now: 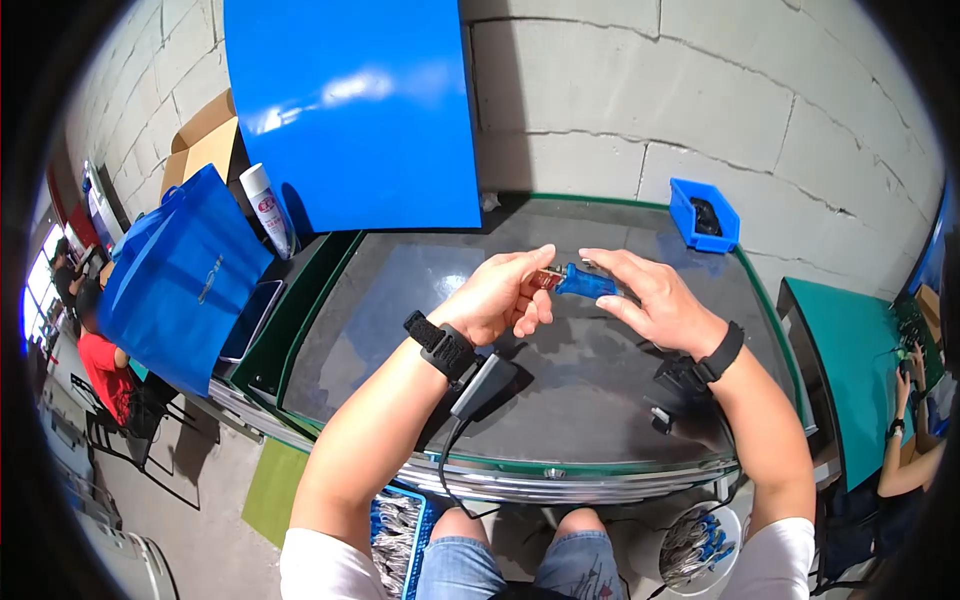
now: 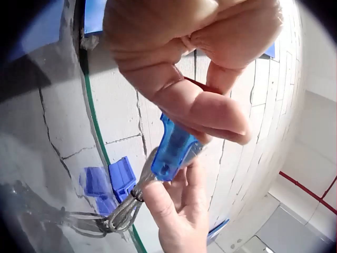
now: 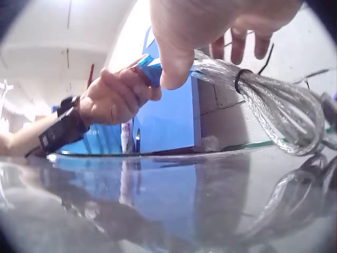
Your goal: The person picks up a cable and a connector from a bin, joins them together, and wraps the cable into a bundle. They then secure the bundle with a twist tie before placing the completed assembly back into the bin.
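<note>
My left hand [image 1: 495,295] pinches a small red circuit board [image 1: 545,278] between thumb and fingers, over the dark tabletop. Joined to the board is a translucent blue connector housing [image 2: 175,150], which points toward my right hand [image 1: 655,300]. The right thumb and a finger close around the housing's far end, while the other right fingers spread apart. From that end runs a coiled clear-silver cable [image 3: 279,105], bundled with a black tie; it hangs past the right hand close over the table. Most of the board is hidden by the left fingers in the left wrist view.
A blue bin [image 1: 705,215] stands at the table's back right. To the left are a spray can [image 1: 268,210], a blue bag [image 1: 185,275] and a tall blue panel [image 1: 355,110]. Below the front edge, a blue basket [image 1: 428,520] and a white bucket [image 1: 735,525] hold cables.
</note>
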The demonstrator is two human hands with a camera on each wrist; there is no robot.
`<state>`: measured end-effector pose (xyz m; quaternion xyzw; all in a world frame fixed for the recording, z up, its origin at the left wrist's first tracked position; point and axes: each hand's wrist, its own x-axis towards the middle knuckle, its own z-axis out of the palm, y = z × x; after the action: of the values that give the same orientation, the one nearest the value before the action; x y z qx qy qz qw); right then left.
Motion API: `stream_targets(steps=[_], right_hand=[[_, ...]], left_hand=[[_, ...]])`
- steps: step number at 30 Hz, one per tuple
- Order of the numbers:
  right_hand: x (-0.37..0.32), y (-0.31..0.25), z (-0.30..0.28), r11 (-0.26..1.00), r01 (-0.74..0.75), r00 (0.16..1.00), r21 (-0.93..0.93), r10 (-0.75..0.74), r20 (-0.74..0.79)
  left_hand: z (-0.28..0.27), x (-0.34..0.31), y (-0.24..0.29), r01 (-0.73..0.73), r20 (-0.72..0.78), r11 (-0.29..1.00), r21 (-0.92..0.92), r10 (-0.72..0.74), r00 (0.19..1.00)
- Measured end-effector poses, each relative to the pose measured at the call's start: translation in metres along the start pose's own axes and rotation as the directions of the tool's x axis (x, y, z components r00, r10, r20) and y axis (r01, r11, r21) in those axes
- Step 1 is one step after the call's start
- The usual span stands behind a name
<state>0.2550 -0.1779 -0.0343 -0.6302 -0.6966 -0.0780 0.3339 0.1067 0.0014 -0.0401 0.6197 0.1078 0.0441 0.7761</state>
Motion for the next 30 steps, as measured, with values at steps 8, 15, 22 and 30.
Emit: stream_targets(steps=[8,15,22,30], right_hand=[[-0.003,-0.006,-0.003,0.948,-0.289,0.943,0.130,0.258,0.212],[-0.009,0.002,0.012,0.999,0.045,0.995,-0.003,-0.045,-0.084],[-0.014,-0.009,0.006,1.000,0.011,0.997,-0.025,-0.013,-0.082],[-0.020,-0.010,0.011,0.979,-0.099,0.994,0.177,0.106,-0.029]], left_hand=[[0.002,0.000,-0.008,-0.156,-0.007,0.988,-0.015,0.156,0.988],[0.002,-0.001,-0.009,-0.172,0.030,0.982,-0.079,0.174,0.984],[0.002,-0.002,-0.010,-0.206,0.154,0.968,-0.140,0.227,0.962],[-0.002,-0.001,-0.013,-0.219,0.212,0.967,-0.132,0.243,0.946]])
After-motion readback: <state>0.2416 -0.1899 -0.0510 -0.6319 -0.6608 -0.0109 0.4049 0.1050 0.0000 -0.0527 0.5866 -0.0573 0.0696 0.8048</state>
